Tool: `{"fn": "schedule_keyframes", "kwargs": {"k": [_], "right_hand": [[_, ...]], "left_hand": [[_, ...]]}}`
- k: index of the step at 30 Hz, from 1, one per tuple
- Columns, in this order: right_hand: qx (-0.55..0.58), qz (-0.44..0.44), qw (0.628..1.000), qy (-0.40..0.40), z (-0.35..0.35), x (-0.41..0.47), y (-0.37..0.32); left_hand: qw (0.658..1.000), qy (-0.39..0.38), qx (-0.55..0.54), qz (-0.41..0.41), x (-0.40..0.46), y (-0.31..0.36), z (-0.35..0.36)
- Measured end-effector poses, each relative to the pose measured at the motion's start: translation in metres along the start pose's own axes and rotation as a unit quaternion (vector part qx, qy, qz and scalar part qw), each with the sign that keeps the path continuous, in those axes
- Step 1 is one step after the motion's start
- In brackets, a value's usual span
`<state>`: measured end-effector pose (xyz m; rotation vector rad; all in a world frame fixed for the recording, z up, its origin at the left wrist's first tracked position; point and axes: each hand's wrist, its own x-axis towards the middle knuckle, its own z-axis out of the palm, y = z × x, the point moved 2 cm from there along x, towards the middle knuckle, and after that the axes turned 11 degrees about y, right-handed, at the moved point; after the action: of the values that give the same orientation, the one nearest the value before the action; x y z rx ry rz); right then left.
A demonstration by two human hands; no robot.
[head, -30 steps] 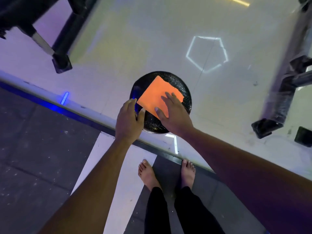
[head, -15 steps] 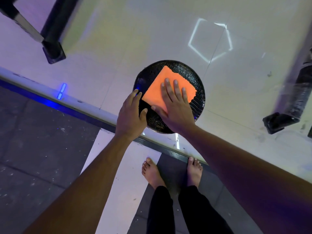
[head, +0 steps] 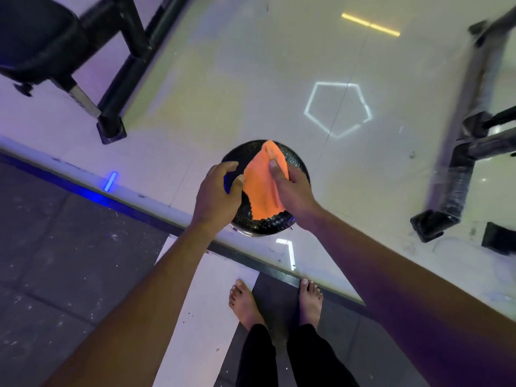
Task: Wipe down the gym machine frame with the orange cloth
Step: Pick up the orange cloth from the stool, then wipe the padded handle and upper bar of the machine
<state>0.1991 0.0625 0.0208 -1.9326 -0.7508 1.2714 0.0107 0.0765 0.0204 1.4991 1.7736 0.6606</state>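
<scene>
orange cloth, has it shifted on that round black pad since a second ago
Yes. The orange cloth lay flat under the right hand; now it is bunched and lifted off the round black pad.

I'm seeing soft, matt orange cloth [head: 262, 185] draping over a round black pad [head: 279, 222] with a glossy, pebbled, leather-like skin. The pale floor [head: 237, 79] is shining smooth and reflective, while the black machine frame [head: 131, 37] is looking like satin-painted metal.

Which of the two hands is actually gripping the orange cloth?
The right hand: its thumb and fingers pinch the orange cloth, lifting it. The left hand only grips the round black stool rim.
</scene>
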Motion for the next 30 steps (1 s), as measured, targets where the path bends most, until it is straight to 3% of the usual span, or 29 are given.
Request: {"fn": "schedule_keyframes", "kwargs": {"k": [4,15,22,30], "right_hand": [[0.045,-0.019,0.999,0.009,-0.042,-0.046,-0.078],[0.058,-0.185,0.981,0.030,-0.172,-0.204,-0.337],[0.099,-0.317,0.943,0.017,-0.226,-0.295,-0.484],[0.134,-0.440,0.886,0.051,-0.241,-0.367,-0.643]], "left_hand": [[0.998,0.028,-0.035,0.040,-0.008,0.088,-0.041],[0.974,0.136,-0.093,0.155,-0.072,0.362,-0.206],[0.945,0.202,-0.101,0.237,-0.117,0.506,-0.317],[0.889,0.277,-0.105,0.349,-0.110,0.621,-0.448]]}}
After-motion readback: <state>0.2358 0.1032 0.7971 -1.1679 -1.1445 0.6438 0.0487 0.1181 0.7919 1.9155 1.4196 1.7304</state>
